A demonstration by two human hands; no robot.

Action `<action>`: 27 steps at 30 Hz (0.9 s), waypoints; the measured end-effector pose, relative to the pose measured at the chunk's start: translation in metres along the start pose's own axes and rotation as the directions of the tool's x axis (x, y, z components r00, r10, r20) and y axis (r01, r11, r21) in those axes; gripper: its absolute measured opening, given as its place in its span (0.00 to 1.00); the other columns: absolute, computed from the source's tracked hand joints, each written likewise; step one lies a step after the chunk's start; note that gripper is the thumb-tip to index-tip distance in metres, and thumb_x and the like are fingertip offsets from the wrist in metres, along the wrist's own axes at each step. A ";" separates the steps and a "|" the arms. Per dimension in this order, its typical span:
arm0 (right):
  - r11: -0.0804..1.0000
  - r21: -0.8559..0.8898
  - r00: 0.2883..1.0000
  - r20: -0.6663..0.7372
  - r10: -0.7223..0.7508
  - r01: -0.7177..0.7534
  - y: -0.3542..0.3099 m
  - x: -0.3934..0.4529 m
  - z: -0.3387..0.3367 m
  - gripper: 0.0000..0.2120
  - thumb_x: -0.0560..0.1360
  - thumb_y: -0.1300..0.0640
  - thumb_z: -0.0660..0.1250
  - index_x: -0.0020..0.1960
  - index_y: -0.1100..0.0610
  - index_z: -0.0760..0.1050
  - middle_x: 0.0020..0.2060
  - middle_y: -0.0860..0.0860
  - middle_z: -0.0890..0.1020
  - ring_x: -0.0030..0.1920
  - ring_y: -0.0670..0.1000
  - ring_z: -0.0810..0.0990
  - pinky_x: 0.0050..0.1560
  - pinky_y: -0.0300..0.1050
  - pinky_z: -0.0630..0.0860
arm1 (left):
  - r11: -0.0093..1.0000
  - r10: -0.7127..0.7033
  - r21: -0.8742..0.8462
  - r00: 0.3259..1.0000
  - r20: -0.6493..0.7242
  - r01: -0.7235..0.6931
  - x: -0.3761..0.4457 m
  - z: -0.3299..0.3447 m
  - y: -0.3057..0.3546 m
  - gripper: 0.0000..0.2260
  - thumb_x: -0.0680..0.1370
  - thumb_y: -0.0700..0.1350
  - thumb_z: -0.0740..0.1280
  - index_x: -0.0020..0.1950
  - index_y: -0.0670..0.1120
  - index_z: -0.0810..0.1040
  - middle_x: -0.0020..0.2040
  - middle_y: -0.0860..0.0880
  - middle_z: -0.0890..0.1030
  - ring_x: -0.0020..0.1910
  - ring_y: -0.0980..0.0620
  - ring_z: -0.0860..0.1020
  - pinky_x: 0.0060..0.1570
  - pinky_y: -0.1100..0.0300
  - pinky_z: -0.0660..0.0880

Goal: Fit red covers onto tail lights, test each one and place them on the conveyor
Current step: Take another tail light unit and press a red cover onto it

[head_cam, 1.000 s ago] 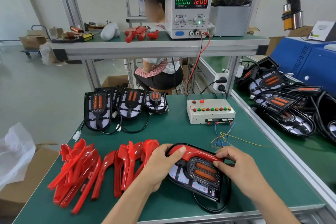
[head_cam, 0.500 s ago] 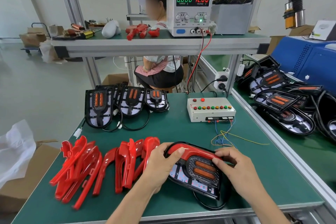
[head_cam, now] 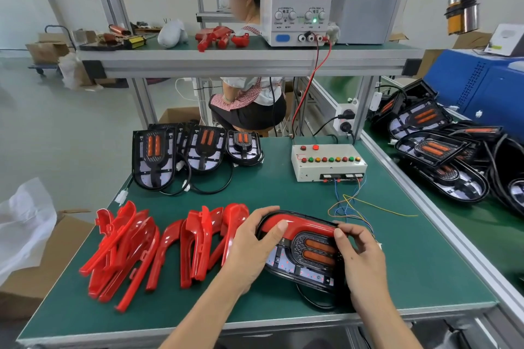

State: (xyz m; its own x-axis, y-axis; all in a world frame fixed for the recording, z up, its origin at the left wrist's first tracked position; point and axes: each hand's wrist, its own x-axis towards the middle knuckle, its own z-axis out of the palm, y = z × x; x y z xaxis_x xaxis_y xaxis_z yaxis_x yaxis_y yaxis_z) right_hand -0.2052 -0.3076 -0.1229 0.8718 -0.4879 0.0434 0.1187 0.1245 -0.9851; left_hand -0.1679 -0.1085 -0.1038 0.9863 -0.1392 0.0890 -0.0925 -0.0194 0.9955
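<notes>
Cover nearly seated — both my hands have crept further along its arch.

My left hand (head_cam: 249, 246) curls round the tail light (head_cam: 306, 252) on the green bench (head_cam: 283, 198), thumb pressing the red cover (head_cam: 297, 228); my right hand (head_cam: 360, 258) now pinches its far end — testing comes next, I judge.

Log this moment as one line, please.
phase: fitting red cover | tail light: on bench | left hand: pressing cover | right hand: gripping light edge
</notes>
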 end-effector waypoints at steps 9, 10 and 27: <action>0.999 -0.039 1.000 0.027 0.000 0.001 0.002 0.001 -0.002 0.04 0.78 0.59 0.71 0.47 0.51 0.82 0.47 0.44 0.87 0.44 0.41 0.85 0.39 0.31 0.79 | 0.985 -0.085 -0.150 0.996 0.027 0.088 -0.002 -0.005 -0.005 0.16 0.78 0.52 0.70 0.65 0.53 0.82 0.61 0.48 0.85 0.63 0.46 0.81 0.68 0.46 0.75; 0.999 -0.045 0.999 0.036 0.003 -0.001 0.002 0.001 -0.002 0.04 0.78 0.59 0.72 0.47 0.51 0.83 0.48 0.43 0.87 0.45 0.41 0.85 0.40 0.30 0.79 | 0.981 -0.092 -0.168 0.995 0.027 0.095 -0.002 -0.005 -0.005 0.16 0.77 0.52 0.71 0.64 0.52 0.82 0.61 0.47 0.85 0.63 0.45 0.81 0.68 0.46 0.75; 0.955 0.084 0.956 0.090 0.278 -0.286 -0.008 0.009 0.011 0.11 0.82 0.59 0.63 0.55 0.49 0.82 0.49 0.58 0.87 0.49 0.62 0.86 0.50 0.61 0.84 | 0.911 -0.203 -0.366 0.979 -0.002 0.188 -0.010 0.005 0.000 0.10 0.82 0.37 0.65 0.59 0.47 0.83 0.58 0.43 0.85 0.54 0.48 0.82 0.59 0.52 0.78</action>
State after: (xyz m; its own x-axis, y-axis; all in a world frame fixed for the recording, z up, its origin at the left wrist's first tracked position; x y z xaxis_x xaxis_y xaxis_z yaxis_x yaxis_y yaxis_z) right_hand -0.1933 -0.3035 -0.1124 0.9097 -0.3537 -0.2176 -0.0958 0.3310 -0.9387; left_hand -0.1787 -0.1120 -0.1045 0.9848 -0.1302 -0.1152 0.1516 0.3187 0.9357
